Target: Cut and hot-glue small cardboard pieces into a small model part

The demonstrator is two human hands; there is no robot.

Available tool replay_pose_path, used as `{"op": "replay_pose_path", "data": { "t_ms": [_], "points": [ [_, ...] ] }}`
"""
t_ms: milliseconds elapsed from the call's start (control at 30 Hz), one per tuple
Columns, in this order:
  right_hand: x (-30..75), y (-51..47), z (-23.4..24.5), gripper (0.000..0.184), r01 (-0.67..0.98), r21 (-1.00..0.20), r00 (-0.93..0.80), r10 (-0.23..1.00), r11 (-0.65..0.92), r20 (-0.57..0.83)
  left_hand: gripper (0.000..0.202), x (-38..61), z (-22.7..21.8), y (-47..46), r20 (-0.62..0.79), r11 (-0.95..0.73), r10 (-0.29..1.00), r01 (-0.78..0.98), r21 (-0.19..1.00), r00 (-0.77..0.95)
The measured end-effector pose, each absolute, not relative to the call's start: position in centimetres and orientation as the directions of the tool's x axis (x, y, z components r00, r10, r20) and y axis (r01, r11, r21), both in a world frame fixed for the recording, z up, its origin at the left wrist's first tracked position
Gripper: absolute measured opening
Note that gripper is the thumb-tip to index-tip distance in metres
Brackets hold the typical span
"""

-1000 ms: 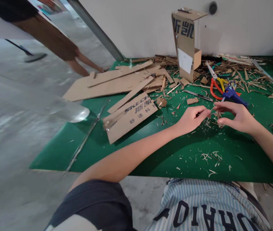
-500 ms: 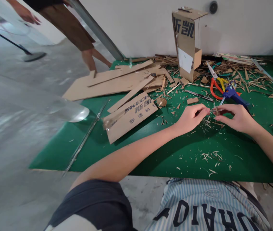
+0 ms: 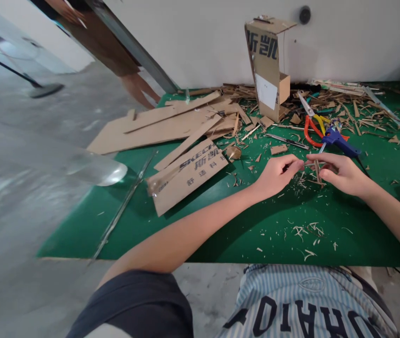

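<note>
My left hand is closed in a pinch on one end of a thin stick above the green table. On the stick's other side, my right hand has its thumb and forefinger closed about a small cardboard strip. The strip stands crosswise to the stick; whether the stick goes through it I cannot tell. Pale shavings lie on the table below both hands. Just beyond the right hand rests a blue glue gun, beside orange-and-yellow-handled scissors.
A tall cardboard structure stands near the wall amid scraps. Left of it are flat cardboard sheets, and a clear strip lies near the table's left edge. A utility knife lies beyond my hands. Another person stands at upper left.
The cardboard strip has turned more upright between my fingers and shows more plainly. My right fingers have shifted on it. The view has moved slightly, and the other person's hand has risen.
</note>
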State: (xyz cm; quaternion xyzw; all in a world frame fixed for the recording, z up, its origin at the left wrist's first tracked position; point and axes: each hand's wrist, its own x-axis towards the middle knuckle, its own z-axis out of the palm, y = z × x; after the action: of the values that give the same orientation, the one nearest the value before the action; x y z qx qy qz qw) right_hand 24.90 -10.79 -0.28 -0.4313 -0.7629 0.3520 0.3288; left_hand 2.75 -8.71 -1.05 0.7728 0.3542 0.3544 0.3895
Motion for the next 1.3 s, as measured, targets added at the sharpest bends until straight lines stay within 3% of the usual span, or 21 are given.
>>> {"op": "replay_pose_path", "data": {
  "t_ms": [67, 133, 400, 833, 1033, 1200, 1300],
  "points": [
    [25.0, -10.8, -0.3, 0.069, 0.353, -0.861, -0.442, 0.876, 0.367, 0.192, 0.036, 2.8, -1.0, -8.9, 0.284, -0.474, 0.804, 0.274, 0.837, 0.523],
    [25.0, -10.9, -0.3, 0.071, 0.335, -0.871, -0.465, 0.867, 0.358, 0.178, 0.035, 2.8, -1.1, -9.0, 0.296, -0.486, 0.802, 0.279, 0.828, 0.519],
    [24.2, -11.0, 0.3, 0.028, 0.557, -0.759, -0.303, 0.933, 0.337, 0.193, 0.029, 2.8, -1.3, -8.5, 0.289, -0.415, 0.862, 0.253, 0.874, 0.417],
    [24.4, -10.4, -0.4, 0.018, 0.616, -0.672, -0.392, 0.9, 0.411, 0.19, 0.029, 2.9, -1.6, -8.5, 0.252, -0.394, 0.863, 0.272, 0.878, 0.437],
    [24.3, -10.8, -0.5, 0.031, 0.569, -0.75, -0.306, 0.934, 0.337, 0.187, 0.028, 2.9, -1.6, -8.2, 0.251, -0.392, 0.871, 0.288, 0.874, 0.422],
    [24.7, -10.9, -1.2, 0.059, 0.385, -0.877, -0.356, 0.923, 0.288, 0.147, 0.024, 2.9, -1.5, -8.4, 0.289, -0.44, 0.848, 0.284, 0.852, 0.445],
    [24.8, -10.8, -1.2, 0.061, 0.345, -0.899, -0.366, 0.921, 0.269, 0.135, 0.025, 2.9, -1.5, -8.5, 0.307, -0.458, 0.839, 0.276, 0.845, 0.449]
  ]
}}
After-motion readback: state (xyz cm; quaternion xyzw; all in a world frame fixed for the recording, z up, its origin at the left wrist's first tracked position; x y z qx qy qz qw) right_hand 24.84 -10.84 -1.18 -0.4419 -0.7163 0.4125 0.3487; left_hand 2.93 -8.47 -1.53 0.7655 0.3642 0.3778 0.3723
